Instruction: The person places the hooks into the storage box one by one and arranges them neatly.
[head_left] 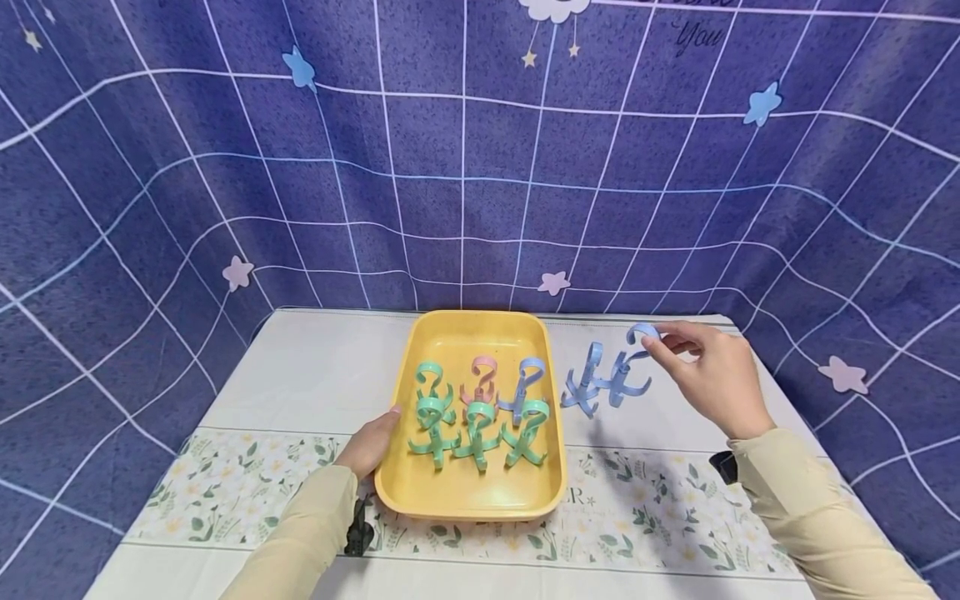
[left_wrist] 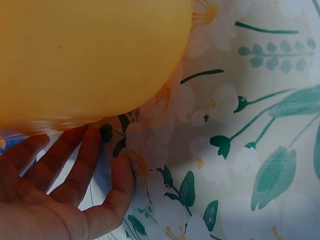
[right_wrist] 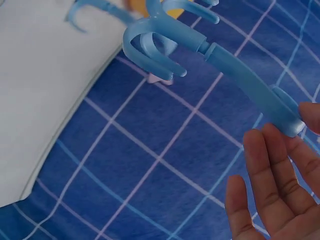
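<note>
My right hand (head_left: 708,375) pinches the curved top of a blue four-claw hanging hook (right_wrist: 245,80), right of the yellow tray. Its claws hang down in the head view, near another blue hook (head_left: 592,362) on the table beside the tray. My left hand (head_left: 371,440) holds the left side of the yellow tray (head_left: 480,500), its thumb at the rim. In the left wrist view its fingers (left_wrist: 75,170) reach below the tray's wall. Inside the tray lie several green hooks (head_left: 480,442), one pink hook (head_left: 484,379) and one blue hook (head_left: 528,387).
A white table (head_left: 277,367) with a floral band (head_left: 247,475) carries the tray. Behind and at both sides hangs a dark blue curtain (head_left: 480,208) with a grid and stars. The tray's far end shows bare yellow floor.
</note>
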